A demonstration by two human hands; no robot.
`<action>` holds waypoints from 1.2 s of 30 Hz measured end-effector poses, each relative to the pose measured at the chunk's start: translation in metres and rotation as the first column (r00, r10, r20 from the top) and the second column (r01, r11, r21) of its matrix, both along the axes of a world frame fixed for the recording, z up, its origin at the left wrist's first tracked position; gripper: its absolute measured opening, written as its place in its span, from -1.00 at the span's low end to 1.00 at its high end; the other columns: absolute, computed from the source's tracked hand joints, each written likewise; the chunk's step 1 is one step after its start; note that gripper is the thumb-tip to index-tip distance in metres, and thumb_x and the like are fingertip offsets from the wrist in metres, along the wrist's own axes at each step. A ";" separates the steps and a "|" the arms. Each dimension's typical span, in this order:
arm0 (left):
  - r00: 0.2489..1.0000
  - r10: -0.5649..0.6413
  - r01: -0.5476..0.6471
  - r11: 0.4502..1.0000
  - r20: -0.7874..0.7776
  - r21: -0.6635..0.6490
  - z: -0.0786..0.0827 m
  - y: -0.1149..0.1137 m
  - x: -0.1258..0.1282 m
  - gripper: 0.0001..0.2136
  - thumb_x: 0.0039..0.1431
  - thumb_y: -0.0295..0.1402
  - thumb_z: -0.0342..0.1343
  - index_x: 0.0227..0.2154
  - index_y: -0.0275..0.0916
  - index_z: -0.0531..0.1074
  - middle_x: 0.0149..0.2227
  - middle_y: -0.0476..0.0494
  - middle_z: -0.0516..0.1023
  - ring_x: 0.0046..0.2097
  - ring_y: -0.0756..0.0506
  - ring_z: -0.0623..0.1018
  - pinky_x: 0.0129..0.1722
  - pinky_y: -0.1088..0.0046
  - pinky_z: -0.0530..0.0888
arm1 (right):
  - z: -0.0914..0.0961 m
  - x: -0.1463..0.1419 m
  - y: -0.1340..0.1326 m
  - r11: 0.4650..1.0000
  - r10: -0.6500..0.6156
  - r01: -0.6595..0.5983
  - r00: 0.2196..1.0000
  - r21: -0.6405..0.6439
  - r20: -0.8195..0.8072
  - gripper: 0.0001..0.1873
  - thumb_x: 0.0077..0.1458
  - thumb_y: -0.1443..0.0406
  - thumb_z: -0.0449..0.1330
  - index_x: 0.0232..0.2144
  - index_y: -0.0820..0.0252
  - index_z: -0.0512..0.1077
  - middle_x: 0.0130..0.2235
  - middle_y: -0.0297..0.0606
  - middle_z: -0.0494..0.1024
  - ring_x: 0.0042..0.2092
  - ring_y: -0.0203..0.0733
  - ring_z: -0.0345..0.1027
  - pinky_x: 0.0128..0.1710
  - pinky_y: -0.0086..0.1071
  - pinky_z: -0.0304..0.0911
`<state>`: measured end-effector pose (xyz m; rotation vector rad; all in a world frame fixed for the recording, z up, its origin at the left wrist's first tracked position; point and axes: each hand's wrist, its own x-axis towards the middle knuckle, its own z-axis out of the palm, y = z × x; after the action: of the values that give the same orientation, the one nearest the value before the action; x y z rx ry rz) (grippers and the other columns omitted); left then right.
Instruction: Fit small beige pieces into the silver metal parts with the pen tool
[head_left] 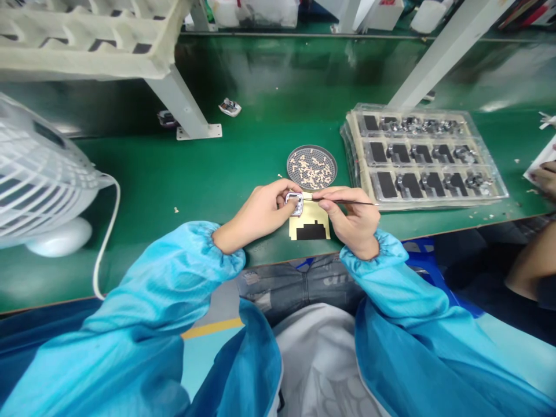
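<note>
Between the thumb and fingers of my left hand (pixel 264 211) is a small white square casing (pixel 294 204), its open side facing up. My right hand (pixel 354 217) pinches thin dark tweezers (pixel 347 201), whose tip points left at the casing. Whether the tip touches it or carries a part is too small to tell. Below both hands lies a yellow backing sheet (pixel 310 215) with black adhesive pieces (pixel 311 231) along its near end. Just beyond the hands stands a round grey dish (pixel 290 176) of small beige pieces (pixel 310 167).
Clear trays (pixel 434 200) of dark parts are stacked at right. A white fan (pixel 43 168) with its cord occupies the left. Shelf posts (pixel 180 107) rise behind, near a small loose assembly (pixel 230 107). Another person's hand (pixel 545 176) shows at the far right.
</note>
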<state>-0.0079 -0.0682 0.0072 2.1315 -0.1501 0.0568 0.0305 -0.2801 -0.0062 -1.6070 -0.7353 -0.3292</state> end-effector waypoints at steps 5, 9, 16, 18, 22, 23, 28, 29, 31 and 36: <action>1.000 0.007 -0.007 1.000 -0.001 0.003 0.002 -0.001 -0.001 -0.81 0.30 -0.32 0.18 -0.07 -0.17 0.58 -0.34 -0.04 0.61 -0.42 0.00 0.46 -0.42 0.46 0.35 | 0.000 0.000 0.000 1.000 0.016 -0.016 1.000 0.005 0.008 -0.88 0.26 0.23 0.38 -0.17 0.02 0.54 -0.16 -0.24 0.72 -0.09 -0.04 0.65 -0.04 -0.05 0.60; 1.000 0.001 -0.001 1.000 0.007 -0.001 0.003 -0.001 -0.001 -0.81 0.30 -0.32 0.18 -0.07 -0.17 0.58 -0.31 -0.04 0.63 -0.42 0.00 0.47 -0.42 0.46 0.36 | 0.002 0.001 0.000 0.999 -0.002 0.002 1.000 -0.053 0.002 -0.87 0.26 0.18 0.38 -0.20 0.03 0.54 -0.17 -0.23 0.71 -0.09 -0.03 0.65 -0.04 -0.05 0.59; 1.000 0.003 -0.003 1.000 -0.016 -0.029 0.004 0.001 0.000 -0.75 0.34 -0.28 0.15 -0.03 -0.21 0.62 -0.29 -0.07 0.67 -0.39 -0.03 0.53 -0.38 0.45 0.41 | 0.003 -0.001 -0.002 0.998 -0.059 0.058 0.997 -0.018 -0.043 -0.87 0.27 0.20 0.37 -0.17 0.05 0.54 -0.20 -0.22 0.69 -0.12 -0.06 0.63 -0.06 -0.10 0.58; 1.000 -0.013 0.011 0.998 -0.029 -0.060 0.004 0.003 0.001 -0.71 0.37 -0.23 0.13 0.00 -0.22 0.63 -0.22 -0.11 0.71 -0.35 -0.05 0.58 -0.34 0.44 0.45 | 0.002 0.000 -0.003 0.997 -0.071 0.068 0.994 -0.041 -0.078 -0.84 0.27 0.16 0.37 -0.18 0.07 0.54 -0.21 -0.23 0.68 -0.14 -0.08 0.63 -0.08 -0.14 0.59; 1.000 -0.014 0.013 0.998 -0.009 -0.068 0.004 0.005 0.002 -0.67 0.39 -0.16 0.13 0.03 -0.21 0.65 -0.03 -0.15 0.72 -0.15 -0.14 0.67 -0.13 0.37 0.53 | 0.000 0.001 -0.002 0.997 -0.049 0.042 0.991 -0.059 -0.126 -0.80 0.25 0.12 0.38 -0.18 0.07 0.53 -0.21 -0.26 0.67 -0.16 -0.11 0.63 -0.11 -0.20 0.60; 1.000 -0.010 0.010 0.998 -0.001 -0.065 0.004 0.006 0.001 -0.67 0.39 -0.16 0.14 0.03 -0.20 0.65 -0.01 -0.15 0.71 -0.10 -0.16 0.68 -0.08 0.36 0.53 | 0.000 0.002 -0.001 0.998 -0.037 0.031 0.990 -0.046 -0.138 -0.80 0.25 0.12 0.38 -0.18 0.07 0.53 -0.20 -0.26 0.67 -0.16 -0.11 0.63 -0.11 -0.21 0.60; 0.999 -0.010 0.013 0.998 0.051 -0.062 0.005 0.006 0.000 -0.69 0.40 -0.17 0.15 0.04 -0.17 0.65 0.03 -0.14 0.70 0.01 -0.18 0.68 0.01 0.35 0.54 | 0.001 0.002 0.000 1.000 -0.003 0.002 0.984 -0.002 -0.179 -0.83 0.25 0.15 0.39 -0.19 0.06 0.54 -0.20 -0.26 0.66 -0.15 -0.11 0.63 -0.09 -0.22 0.59; 0.998 -0.014 0.018 0.998 0.068 -0.060 0.006 0.006 0.000 -0.69 0.40 -0.18 0.15 0.04 -0.17 0.66 0.04 -0.14 0.70 0.02 -0.18 0.68 0.02 0.35 0.54 | 0.002 0.002 0.000 1.000 0.002 -0.003 0.982 -0.004 -0.189 -0.82 0.25 0.15 0.39 -0.19 0.06 0.54 -0.20 -0.26 0.66 -0.15 -0.11 0.63 -0.09 -0.22 0.59; 0.994 -0.029 0.035 0.998 0.108 -0.049 0.006 0.006 0.000 -0.71 0.41 -0.20 0.15 0.04 -0.16 0.65 0.04 -0.14 0.70 0.04 -0.17 0.67 0.04 0.35 0.54 | 0.003 0.002 0.000 1.000 0.009 -0.010 0.977 -0.004 -0.213 -0.81 0.25 0.13 0.38 -0.19 0.07 0.53 -0.20 -0.25 0.67 -0.15 -0.11 0.63 -0.10 -0.23 0.59; 0.983 -0.055 0.059 0.998 0.176 -0.015 0.007 0.006 -0.001 -0.72 0.42 -0.24 0.14 0.05 -0.15 0.65 0.04 -0.15 0.70 0.05 -0.17 0.68 0.05 0.34 0.54 | 0.003 0.002 0.000 1.000 -0.008 0.014 0.970 0.025 -0.244 -0.76 0.24 0.09 0.39 -0.20 0.09 0.52 -0.21 -0.25 0.66 -0.16 -0.13 0.63 -0.06 -0.22 0.58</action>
<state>-0.0087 -0.0617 0.0139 2.0994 -0.3136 0.2125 0.0328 -0.2797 -0.0027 -1.5929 -0.5315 -0.1445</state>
